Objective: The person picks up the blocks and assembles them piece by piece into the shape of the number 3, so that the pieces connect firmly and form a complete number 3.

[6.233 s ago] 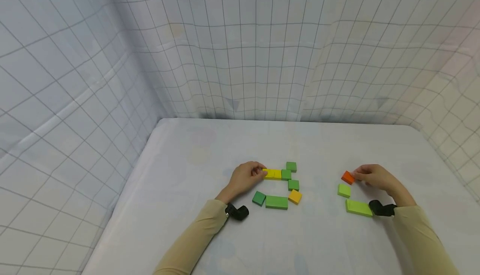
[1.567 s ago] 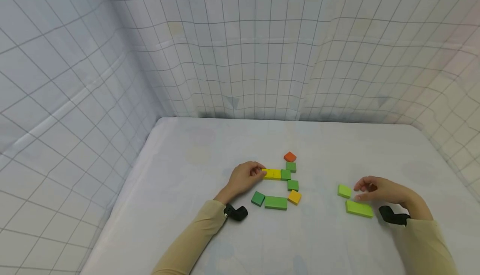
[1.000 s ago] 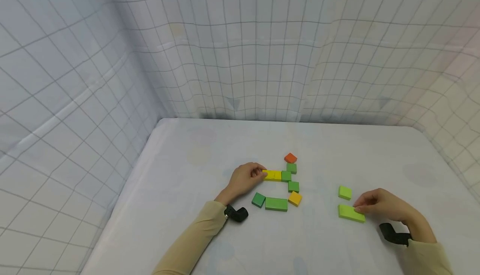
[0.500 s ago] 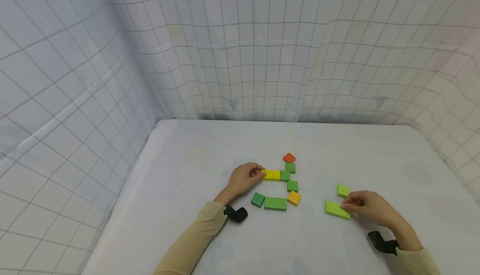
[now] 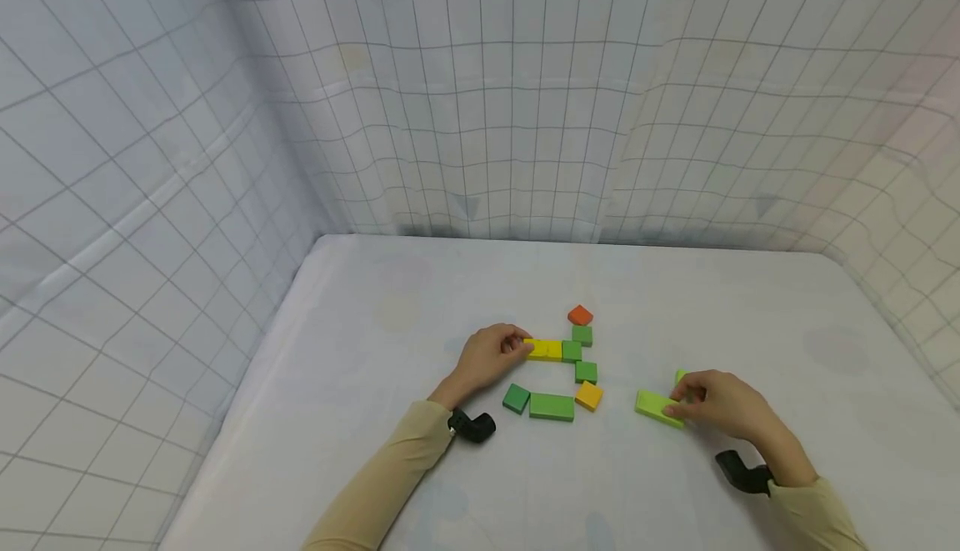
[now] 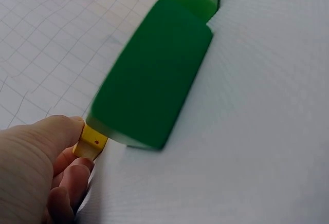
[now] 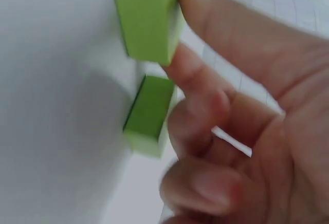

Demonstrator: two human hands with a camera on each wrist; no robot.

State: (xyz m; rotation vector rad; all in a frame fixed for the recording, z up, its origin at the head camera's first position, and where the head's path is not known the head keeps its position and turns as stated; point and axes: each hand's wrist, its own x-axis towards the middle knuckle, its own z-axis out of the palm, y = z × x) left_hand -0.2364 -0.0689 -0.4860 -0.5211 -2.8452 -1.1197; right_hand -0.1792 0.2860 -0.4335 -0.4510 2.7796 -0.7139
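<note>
In the head view my left hand (image 5: 486, 363) pinches the left end of a short yellow row. The left wrist view shows its thumb and fingers on a yellow block (image 6: 92, 142), behind a large dark green block (image 6: 154, 70). To the right, my right hand (image 5: 723, 405) pinches the right end of a long lime green block (image 5: 654, 408) between thumb and forefinger. A small lime block (image 5: 679, 376) lies just behind, mostly covered by that hand; the right wrist view shows a green block (image 7: 149, 111) below the gripped lime block (image 7: 146, 18).
Small green blocks (image 5: 582, 335) run beside the yellow row, with an orange-red block (image 5: 580, 315) at their far end and an orange-yellow block (image 5: 588, 396) at the near end. A long green block (image 5: 551, 407) lies in front. White gridded cloth (image 5: 480, 117) hangs behind the table.
The orange-red block has gone from my right hand to the far end of the green blocks. My right hand has since gripped the long lime block and moved it left. My left hand stays put.
</note>
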